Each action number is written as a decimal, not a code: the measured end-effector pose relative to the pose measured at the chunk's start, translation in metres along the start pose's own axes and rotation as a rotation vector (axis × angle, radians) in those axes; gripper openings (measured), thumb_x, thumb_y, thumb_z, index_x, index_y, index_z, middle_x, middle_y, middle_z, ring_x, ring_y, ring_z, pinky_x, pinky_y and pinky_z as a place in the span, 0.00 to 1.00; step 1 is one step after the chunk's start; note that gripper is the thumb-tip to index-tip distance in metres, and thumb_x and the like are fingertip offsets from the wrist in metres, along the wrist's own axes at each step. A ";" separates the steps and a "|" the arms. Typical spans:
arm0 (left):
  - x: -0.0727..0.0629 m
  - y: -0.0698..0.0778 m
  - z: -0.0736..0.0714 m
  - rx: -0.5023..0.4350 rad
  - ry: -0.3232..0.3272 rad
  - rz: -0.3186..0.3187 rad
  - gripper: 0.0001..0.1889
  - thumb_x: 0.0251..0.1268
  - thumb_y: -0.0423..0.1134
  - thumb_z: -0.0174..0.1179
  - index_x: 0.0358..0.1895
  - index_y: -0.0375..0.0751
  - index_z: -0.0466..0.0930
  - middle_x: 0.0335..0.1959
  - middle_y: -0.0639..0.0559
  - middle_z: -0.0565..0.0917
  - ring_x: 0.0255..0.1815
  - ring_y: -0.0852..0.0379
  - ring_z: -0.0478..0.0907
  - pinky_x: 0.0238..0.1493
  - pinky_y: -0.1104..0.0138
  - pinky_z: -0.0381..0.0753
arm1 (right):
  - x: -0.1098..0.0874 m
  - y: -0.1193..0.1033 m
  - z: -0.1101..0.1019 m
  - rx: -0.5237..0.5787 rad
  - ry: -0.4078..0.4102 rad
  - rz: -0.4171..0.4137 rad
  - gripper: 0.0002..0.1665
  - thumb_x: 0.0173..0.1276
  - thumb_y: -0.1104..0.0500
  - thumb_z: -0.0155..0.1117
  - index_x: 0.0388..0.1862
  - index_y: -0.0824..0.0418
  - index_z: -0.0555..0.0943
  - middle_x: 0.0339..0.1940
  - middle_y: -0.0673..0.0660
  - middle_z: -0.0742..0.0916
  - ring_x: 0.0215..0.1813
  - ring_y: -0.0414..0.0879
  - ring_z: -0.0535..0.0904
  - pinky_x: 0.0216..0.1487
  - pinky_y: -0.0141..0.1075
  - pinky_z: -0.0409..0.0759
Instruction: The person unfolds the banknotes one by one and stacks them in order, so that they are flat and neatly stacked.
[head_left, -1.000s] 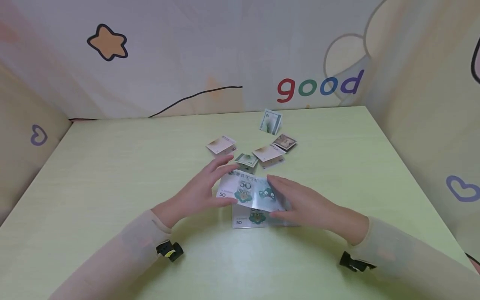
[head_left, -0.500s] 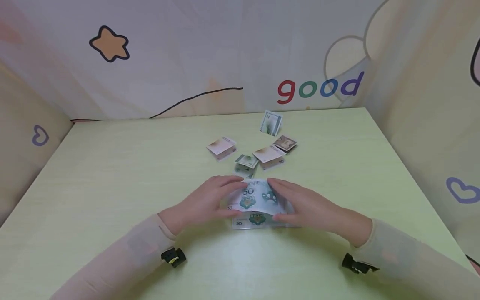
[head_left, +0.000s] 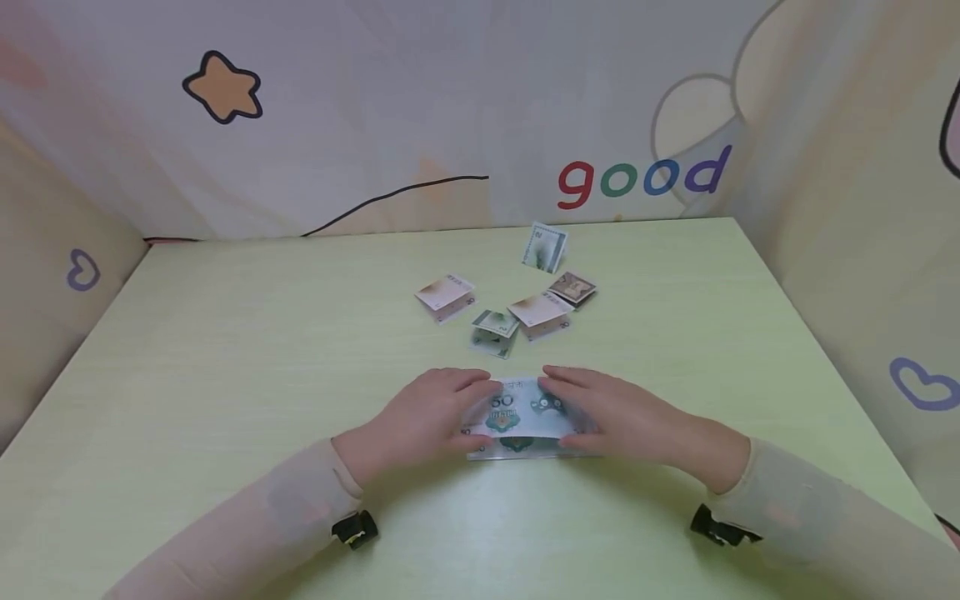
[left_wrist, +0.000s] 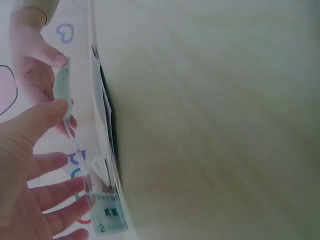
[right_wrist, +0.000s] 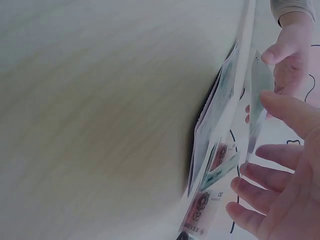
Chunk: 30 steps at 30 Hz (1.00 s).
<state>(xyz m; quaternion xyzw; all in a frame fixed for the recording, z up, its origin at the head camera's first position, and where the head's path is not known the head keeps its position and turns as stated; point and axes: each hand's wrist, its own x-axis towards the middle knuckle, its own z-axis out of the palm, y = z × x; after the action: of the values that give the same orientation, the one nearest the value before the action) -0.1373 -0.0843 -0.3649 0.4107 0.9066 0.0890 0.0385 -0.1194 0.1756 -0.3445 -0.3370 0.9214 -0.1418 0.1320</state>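
In the head view, a teal play banknote (head_left: 525,421) marked 50 spans my two hands, slightly bowed. My left hand (head_left: 427,417) holds its left end, thumb on the near edge and fingertips on the far edge. At the right end my right hand (head_left: 637,421) holds it the same way. Right below, another 50 note (head_left: 513,454) shows along its front strip. From the side, in the right wrist view, the held note (right_wrist: 260,87) hangs above a low stack of notes (right_wrist: 212,117) on the table. The left wrist view also has the held note (left_wrist: 63,90) over this stack.
Beyond the hands, several folded notes stand on the pale table (head_left: 225,350): a green one (head_left: 495,332), pinkish ones on the left (head_left: 446,296) and right (head_left: 540,312), a brown one (head_left: 573,287) and a 2 note (head_left: 545,247). Behind rises a printed cloth (head_left: 375,100).
Both hands have brought the held note down and nearer, over the note beneath. Its left end, tilted up earlier, is now level. The left hand has shifted right. The folded notes stay put.
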 end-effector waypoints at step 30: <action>0.015 0.027 0.007 0.231 -0.211 -0.028 0.31 0.58 0.62 0.57 0.60 0.48 0.73 0.56 0.49 0.72 0.53 0.52 0.72 0.53 0.60 0.74 | -0.002 0.013 0.010 -0.085 -0.128 -0.036 0.40 0.58 0.50 0.69 0.65 0.67 0.68 0.67 0.62 0.70 0.66 0.57 0.65 0.62 0.49 0.67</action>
<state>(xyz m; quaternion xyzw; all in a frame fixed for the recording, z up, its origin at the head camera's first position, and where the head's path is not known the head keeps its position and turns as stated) -0.1263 -0.0543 -0.3668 0.4067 0.9074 -0.0599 0.0872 -0.1225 0.1845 -0.3577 -0.3670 0.9101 -0.0830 0.1736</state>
